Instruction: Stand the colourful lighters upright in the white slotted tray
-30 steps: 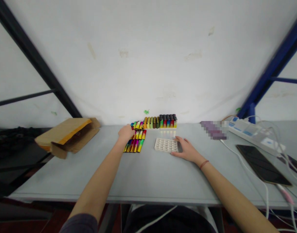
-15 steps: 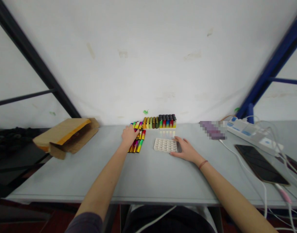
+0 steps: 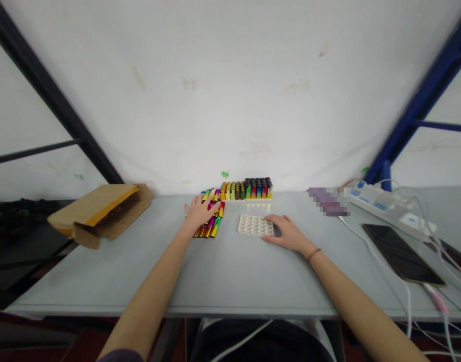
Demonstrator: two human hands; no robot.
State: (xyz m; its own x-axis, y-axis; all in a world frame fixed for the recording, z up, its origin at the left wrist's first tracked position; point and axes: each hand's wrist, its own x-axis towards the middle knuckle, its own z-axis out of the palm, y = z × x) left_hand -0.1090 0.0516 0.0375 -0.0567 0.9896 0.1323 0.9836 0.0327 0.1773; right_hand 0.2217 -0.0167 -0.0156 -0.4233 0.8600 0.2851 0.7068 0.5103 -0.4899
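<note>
— Head view. Hands?
— Two. Left hand (image 3: 200, 211) just left of the white tray (image 3: 255, 225), palm down, fingers spread wide, pressed flat on the lying lighters (image 3: 211, 227); nothing gripped. Right hand (image 3: 286, 232) at the tray's right edge, touching it, fingers loosely extended, nothing closed in them; one red band (image 3: 313, 255) at that wrist.
— Trays?
— One, dimpled, flat on the table (image 3: 234, 276), about mid-width.
— Lighters, counted?
— Three groups. Lying batch: rainbow-coloured, side by side, left of the tray, partly under the palm; exact number impossible to tell. Behind the tray, against the wall, two upright blocks touching each other: yellow-green block (image 3: 233, 190) and black-topped block (image 3: 259, 187), roughly half a dozen each, too small for a firm count.
— Elsewhere?
— One open cardboard box (image 3: 98, 213), well left of the tray. One blurred purple patch (image 3: 328, 201), right of the tray. Farther right, one white power strip (image 3: 381, 203), one dark phone (image 3: 401, 254) lying flat, several white cables (image 3: 381, 266) trailing toward the near edge.
</note>
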